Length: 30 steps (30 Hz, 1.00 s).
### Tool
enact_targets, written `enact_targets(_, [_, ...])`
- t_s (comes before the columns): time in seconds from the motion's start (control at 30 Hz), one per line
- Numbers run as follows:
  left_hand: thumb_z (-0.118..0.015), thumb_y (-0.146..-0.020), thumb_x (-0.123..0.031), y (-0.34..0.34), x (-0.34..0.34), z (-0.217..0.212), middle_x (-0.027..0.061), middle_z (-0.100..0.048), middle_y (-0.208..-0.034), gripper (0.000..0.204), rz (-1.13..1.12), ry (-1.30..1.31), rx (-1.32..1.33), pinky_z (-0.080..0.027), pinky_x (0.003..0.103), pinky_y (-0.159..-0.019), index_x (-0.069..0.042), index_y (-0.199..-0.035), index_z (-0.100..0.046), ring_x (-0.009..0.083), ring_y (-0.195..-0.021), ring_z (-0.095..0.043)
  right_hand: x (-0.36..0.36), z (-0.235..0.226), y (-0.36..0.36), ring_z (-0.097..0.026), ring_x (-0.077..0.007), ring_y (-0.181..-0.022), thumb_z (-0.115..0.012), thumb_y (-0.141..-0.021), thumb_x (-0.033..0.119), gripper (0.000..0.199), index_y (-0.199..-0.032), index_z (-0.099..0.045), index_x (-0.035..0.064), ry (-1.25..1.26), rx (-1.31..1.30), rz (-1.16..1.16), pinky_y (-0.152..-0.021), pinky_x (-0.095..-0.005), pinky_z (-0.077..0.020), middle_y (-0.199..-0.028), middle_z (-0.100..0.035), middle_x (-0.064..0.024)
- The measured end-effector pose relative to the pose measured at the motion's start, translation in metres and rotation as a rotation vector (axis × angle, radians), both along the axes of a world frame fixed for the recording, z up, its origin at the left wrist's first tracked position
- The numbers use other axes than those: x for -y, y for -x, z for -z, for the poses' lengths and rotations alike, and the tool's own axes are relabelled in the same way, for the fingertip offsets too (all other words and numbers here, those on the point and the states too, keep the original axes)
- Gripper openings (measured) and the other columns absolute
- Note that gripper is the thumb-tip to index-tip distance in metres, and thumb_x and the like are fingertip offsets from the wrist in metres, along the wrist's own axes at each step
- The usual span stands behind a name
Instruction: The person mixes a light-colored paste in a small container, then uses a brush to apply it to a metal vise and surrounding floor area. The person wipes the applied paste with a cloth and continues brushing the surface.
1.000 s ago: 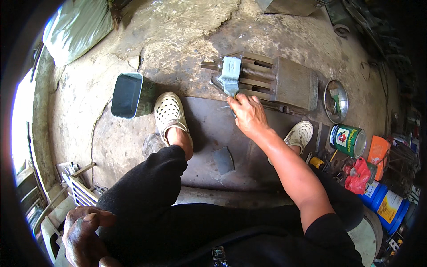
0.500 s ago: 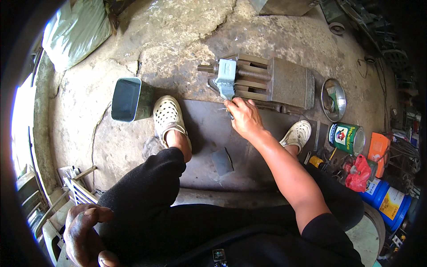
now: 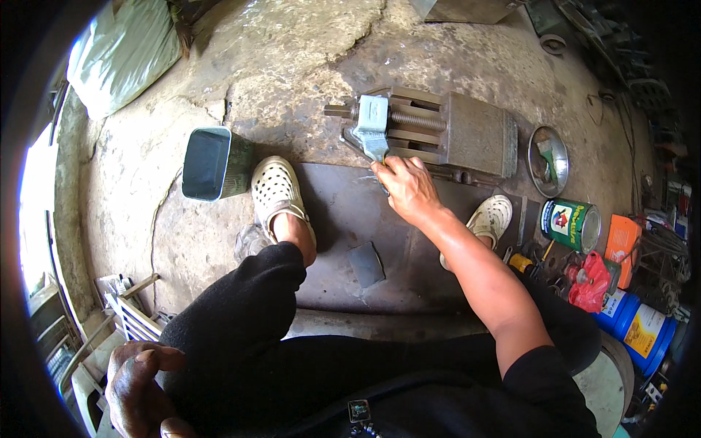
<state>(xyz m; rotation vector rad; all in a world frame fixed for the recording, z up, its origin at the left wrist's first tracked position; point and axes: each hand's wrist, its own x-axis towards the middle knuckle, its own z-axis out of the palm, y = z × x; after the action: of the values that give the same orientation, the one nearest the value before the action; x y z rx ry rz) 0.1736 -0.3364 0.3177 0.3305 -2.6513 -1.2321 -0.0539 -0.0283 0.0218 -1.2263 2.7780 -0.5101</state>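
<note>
A rusty machine vise [image 3: 478,135] lies on the floor in front of me, its screw and rails showing. The movable jaw [image 3: 373,115] at its left end is coated light blue-grey. My right hand [image 3: 412,191] is closed at the jaw's near end, fingers wrapped round a slim tool [image 3: 385,190]. Only a dark end of that tool shows below the fingers; the rest is hidden, so its kind is unclear. At the lower left, my left hand [image 3: 139,387], darkly stained, hangs beside my knee. Its fingers are loosely curled, the thumb apart, with nothing visible in them.
Left of my foot stands a dark square bucket [image 3: 208,164]. To the right are a metal bowl [image 3: 548,162] holding a green-handled brush, a green paint can [image 3: 569,226], a red plastic bag [image 3: 590,283] and a blue pail [image 3: 635,332]. Sandpaper [image 3: 366,264] lies between my feet.
My right hand has shifted slightly to the right and away from me along the jaw's near end. My right foot has slid a little left. The left hand is nearly unmoved.
</note>
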Motion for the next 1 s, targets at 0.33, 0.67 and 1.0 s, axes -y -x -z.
enact_targets(0.33, [-0.056,-0.094,-0.057,0.001,0.0,-0.002,0.0144,-0.057,-0.092,0.07,-0.007,0.039,0.004,-0.039,0.038,-0.076,0.003,-0.129,-0.058,0.0213,-0.083,-0.052,-0.001,-0.026,-0.036,-0.063,-0.0309,-0.101,-0.076,-0.069,-0.001,0.058,-0.126,-0.065,0.0061,0.08,-0.005,0.053,-0.088,-0.0426,-0.0462,-0.114,-0.062,-0.014])
enact_targets(0.67, [-0.055,-0.095,-0.053,0.005,-0.01,-0.002,0.0147,-0.057,-0.092,0.067,-0.033,0.04,-0.033,-0.038,0.037,-0.079,0.003,-0.132,-0.058,0.0222,-0.085,-0.052,0.016,-0.013,0.003,-0.066,-0.0335,-0.093,-0.069,-0.079,0.003,0.045,-0.124,-0.066,0.0041,0.045,0.071,0.109,-0.09,-0.0466,-0.0449,-0.1,-0.064,-0.0156])
enact_targets(1.0, [-0.055,-0.096,-0.052,0.002,-0.002,-0.007,0.0154,-0.058,-0.095,0.069,0.087,0.049,0.018,-0.041,0.038,-0.081,0.002,-0.139,-0.053,0.0229,-0.086,-0.054,0.007,-0.1,-0.009,-0.066,-0.0291,-0.095,-0.078,-0.078,0.004,0.046,-0.124,-0.069,0.0086,0.132,-0.206,0.204,-0.083,-0.0394,-0.0493,-0.111,-0.069,-0.0118])
